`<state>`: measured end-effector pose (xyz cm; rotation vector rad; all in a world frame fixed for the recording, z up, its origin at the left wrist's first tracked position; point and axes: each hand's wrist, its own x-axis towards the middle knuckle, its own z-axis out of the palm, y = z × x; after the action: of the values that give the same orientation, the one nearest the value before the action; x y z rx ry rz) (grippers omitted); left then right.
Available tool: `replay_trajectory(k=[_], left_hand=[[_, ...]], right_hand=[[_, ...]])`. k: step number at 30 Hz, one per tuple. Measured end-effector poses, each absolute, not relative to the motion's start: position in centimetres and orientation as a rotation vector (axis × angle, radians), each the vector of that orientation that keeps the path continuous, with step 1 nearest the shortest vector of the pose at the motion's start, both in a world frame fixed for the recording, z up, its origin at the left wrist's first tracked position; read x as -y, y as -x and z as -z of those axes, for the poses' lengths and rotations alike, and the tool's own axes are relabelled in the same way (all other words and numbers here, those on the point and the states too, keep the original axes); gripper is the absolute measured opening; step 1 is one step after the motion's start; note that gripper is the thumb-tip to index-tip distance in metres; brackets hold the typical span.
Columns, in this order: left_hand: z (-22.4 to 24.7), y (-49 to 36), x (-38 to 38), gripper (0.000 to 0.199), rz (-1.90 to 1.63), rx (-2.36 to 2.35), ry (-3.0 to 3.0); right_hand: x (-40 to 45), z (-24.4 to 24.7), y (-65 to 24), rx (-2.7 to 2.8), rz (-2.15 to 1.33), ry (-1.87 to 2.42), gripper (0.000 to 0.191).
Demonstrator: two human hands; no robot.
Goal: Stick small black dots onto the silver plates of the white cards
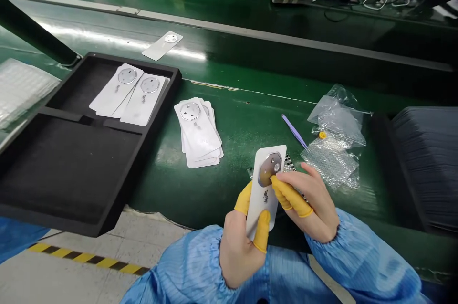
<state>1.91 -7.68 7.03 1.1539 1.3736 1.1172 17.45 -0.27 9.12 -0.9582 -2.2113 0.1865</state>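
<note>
You're holding a white panel (256, 201) at lower centre.
Your left hand (241, 249) is clamping its edges; your right hand (315, 204) is bunching its fingertips against the metallic disc (266, 170) — whether they're pinching anything, you can't tell. Tweezers (294, 133) and bubble wrap (331, 165) are crowding right of centre — stacked panels (200, 137) and a black tray (67, 170) are sitting left.

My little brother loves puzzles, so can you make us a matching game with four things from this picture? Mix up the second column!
1. thin tool
2. left hand
3. black tray at the left
4. right hand

A. has white panels inside
B. purple
C. at the shiny disc on the held panel
D. holds that panel up

Pairs: 1-B, 2-D, 3-A, 4-C
</note>
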Motion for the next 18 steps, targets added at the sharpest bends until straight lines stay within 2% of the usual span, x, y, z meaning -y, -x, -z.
replay_trajectory(k=[9,14,18], left_hand=[[-7.6,-2.1,7.1,0.056,-1.058,-1.358,-1.139],[-7.5,-2.0,6.9,0.053,-1.053,-1.387,-1.190],[-7.4,-1.9,7.0,0.053,-1.040,-1.453,-1.301]], right_hand=[[0.2,-8.7,-17.7,2.216,-0.140,0.872,0.037],[0.7,-9.0,-16.7,2.315,-0.003,0.914,0.026],[1.6,-8.7,-16.0,2.364,0.038,0.945,0.030]])
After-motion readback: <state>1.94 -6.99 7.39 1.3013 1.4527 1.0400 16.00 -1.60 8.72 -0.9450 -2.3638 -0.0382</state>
